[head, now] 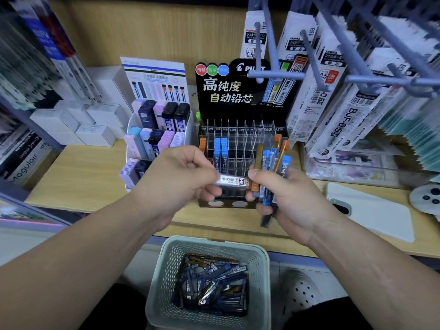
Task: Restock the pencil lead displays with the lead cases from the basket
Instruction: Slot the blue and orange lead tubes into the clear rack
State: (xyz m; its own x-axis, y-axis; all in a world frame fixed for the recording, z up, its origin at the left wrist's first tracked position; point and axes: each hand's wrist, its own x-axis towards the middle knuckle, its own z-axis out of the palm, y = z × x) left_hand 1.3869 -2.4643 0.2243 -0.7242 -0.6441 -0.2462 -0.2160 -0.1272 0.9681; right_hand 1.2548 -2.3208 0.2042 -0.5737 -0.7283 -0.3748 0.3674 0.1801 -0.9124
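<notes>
Right at six o'clock in your view sits a pale green mesh basket [166,270], and its bottom is covered with a loose heap of lead cases [214,284], mostly dark blue with a few brown ones. Straight ahead at twelve o'clock, on the wooden shelf [83,177], stands the black Pilot display [221,101] with its clear grid of compartments [240,141]. Blue-capped cases [220,151] stand upright in two columns toward its left side, an orange-capped case [202,144] stands in the leftmost column, and many of the other compartments show only clear dividers. At ten o'clock from that display, just beside it, a white tiered display [154,70] holds pastel and dark cases in stepped rows.

Your hands meet in front of the Pilot display, above the basket. Your left hand [181,177] has its fingers curled and pinches the left end of an HB lead case [232,181], which lies level between your hands; its right end reaches your right thumb. Your right hand [285,194], at three o'clock from that case, grips a bundle of lead cases [271,163] fanned upward, blue and orange caps on top.

A white phone [371,210] lies on the shelf at three o'clock from your right hand.
</notes>
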